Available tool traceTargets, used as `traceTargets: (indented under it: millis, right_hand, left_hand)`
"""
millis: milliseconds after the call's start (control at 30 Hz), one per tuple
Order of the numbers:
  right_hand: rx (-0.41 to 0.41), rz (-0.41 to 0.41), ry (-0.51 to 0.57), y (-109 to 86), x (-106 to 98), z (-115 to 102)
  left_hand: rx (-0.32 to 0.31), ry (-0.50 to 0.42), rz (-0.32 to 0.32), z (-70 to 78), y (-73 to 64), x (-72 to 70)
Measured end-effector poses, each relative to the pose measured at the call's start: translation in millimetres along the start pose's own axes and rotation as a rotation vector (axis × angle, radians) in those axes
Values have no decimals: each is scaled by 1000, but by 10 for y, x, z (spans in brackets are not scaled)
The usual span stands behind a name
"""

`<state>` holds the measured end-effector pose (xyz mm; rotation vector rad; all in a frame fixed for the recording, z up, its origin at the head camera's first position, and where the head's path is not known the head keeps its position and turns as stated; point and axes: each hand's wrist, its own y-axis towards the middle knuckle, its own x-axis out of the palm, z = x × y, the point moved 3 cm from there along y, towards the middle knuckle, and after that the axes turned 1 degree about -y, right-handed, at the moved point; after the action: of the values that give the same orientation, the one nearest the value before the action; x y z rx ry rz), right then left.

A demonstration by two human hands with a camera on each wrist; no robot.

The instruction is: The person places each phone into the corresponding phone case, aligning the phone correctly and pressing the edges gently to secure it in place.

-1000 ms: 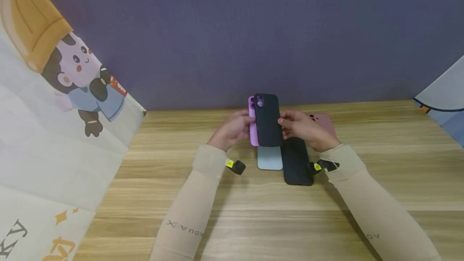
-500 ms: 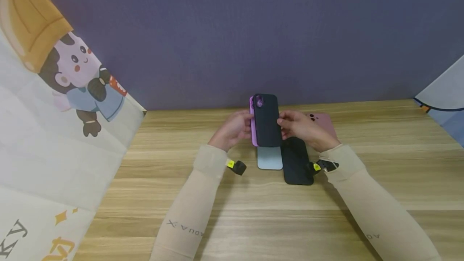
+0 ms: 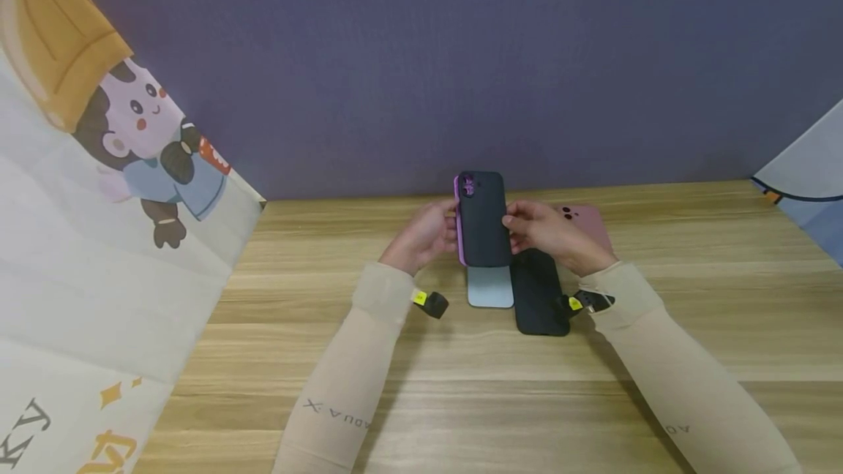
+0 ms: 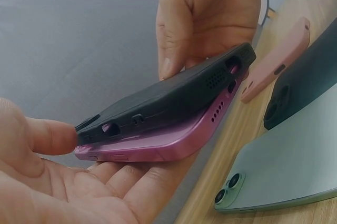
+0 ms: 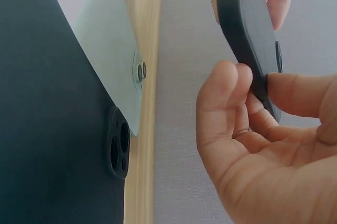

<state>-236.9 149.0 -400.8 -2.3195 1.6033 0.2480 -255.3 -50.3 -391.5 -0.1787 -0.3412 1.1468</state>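
A purple phone [image 4: 158, 148] lies screen down on the fingers of my left hand [image 3: 424, 236], whose thumb presses at the near end. Over the phone's back sits a black phone case [image 3: 484, 222], its camera cutout over the purple lenses. In the left wrist view the case is tilted, with a wedge of purple showing beneath its near side; at the far end the two meet. My right hand [image 3: 549, 232] pinches the case's right edge between thumb and fingers. Phone and case are held above the table.
Below the hands, a pale green phone [image 3: 490, 290] lies on the wooden table [image 3: 487, 401]. Beside it lies a black case or cased phone [image 3: 541, 295] with camera openings. Farther right is a pink phone [image 3: 589, 222], partly behind my right hand. A dark wall [image 3: 421, 72] stands behind.
The black case has shifted slightly left over the purple phone, so a narrower purple strip shows along its left side. Both hands stay in nearly the same place.
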Motion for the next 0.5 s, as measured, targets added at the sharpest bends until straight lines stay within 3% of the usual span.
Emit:
traceTargets:
  millis: [200,500]
  right_hand:
    - [24,0,-8,8,-3,3]
    - [24,-2,-17,-1,3,-10]
  left_hand:
    - [0,-29,-7,-3,5,11]
    - [12,17,-35,-10,4,44]
